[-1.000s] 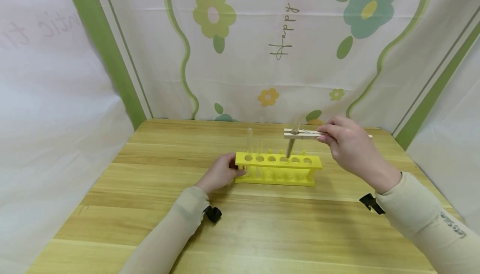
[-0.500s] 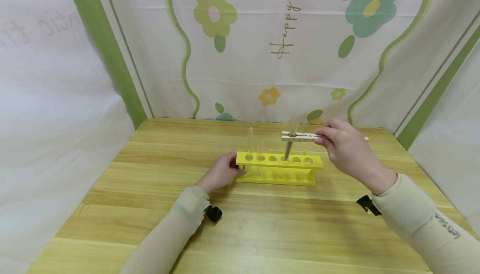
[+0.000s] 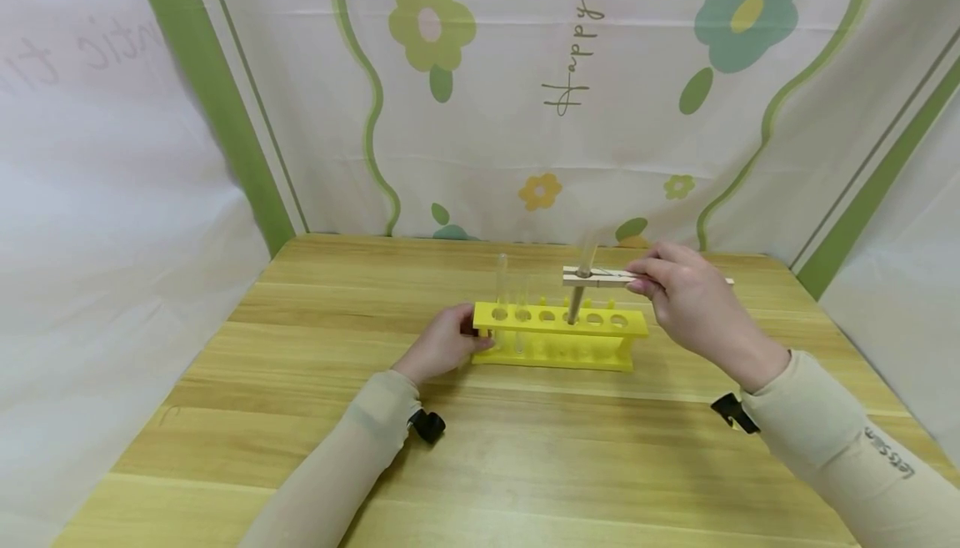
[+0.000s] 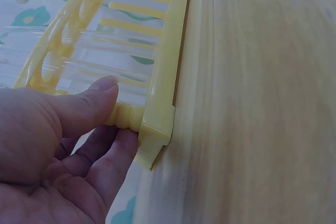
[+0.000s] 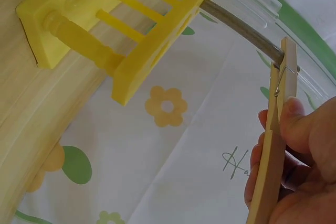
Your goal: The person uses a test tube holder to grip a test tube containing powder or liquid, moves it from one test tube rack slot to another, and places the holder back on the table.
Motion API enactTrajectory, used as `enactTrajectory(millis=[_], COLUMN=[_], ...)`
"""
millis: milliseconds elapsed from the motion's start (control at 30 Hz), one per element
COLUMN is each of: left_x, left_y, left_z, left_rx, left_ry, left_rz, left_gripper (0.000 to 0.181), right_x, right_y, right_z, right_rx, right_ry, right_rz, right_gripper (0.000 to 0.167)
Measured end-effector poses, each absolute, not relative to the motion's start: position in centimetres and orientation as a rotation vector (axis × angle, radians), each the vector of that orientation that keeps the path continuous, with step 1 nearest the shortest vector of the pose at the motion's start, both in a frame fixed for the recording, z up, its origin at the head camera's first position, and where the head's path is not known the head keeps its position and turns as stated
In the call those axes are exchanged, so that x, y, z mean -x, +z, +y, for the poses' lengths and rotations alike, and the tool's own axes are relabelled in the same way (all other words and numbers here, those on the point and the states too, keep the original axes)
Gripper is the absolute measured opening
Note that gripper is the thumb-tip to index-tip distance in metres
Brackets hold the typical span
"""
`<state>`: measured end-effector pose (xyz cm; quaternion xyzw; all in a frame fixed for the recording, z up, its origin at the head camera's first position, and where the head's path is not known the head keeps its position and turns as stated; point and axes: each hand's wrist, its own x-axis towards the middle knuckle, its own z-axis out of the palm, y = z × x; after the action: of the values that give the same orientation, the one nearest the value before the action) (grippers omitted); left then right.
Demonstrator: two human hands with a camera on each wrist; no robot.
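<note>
Head view: yellow rack [image 3: 636, 324] upright on the wood-grain tabletop [image 3: 510, 448]. Left hand [image 3: 442, 344] closed about its left end. Right hand [image 3: 701, 306] holds a wooden clamp [image 3: 600, 279], whose jaws grip the dark-filled tube [image 3: 577, 302]. Tube leans slightly, lower tip at the fourth hole from the left; how deep it sits, cannot tell. Two clear tubes [image 3: 502, 281] stand in the first two holes. Flower-printed cloth [image 3: 480, 98] behind, lightly creased.

Left wrist view: thumb and fingers pinch the ribbed end post [image 4: 126, 116]. Rack looks like smooth moulded plastic, probably light and stiff, likely to slide if knocked; the post seems a sensible place to steady it.

Right wrist view: thumb and fingers wrap the clamp's long flat legs, behind the wire spring [image 5: 281, 80]. Pale wood, squared edges, probably good grip. Tube is slim, round, transparent above its murky grey-brown lower part; likely glass: light, rigid, slippery, breakable. Best held by the clamp, above the filling; squeezing the legs may loosen the bite. Thin yellow pegs [image 5: 142, 8] line the rack.
</note>
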<state>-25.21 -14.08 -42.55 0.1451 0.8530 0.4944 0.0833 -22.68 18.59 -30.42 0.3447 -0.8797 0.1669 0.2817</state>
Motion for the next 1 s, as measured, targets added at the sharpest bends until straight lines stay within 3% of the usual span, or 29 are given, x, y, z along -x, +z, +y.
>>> enactTrajectory(millis=[1000], left_x=[25.4], left_y=[-42.7], left_z=[-14.0], left_rx=[-0.429], left_ry=[1.475], left_rz=[2.542], left_gripper=[0.021], right_x=[23.2], right_y=[-33.1], right_z=[18.5], right_rx=[-0.931], right_ry=[0.468], right_rz=[-2.374], right_gripper=[0.010])
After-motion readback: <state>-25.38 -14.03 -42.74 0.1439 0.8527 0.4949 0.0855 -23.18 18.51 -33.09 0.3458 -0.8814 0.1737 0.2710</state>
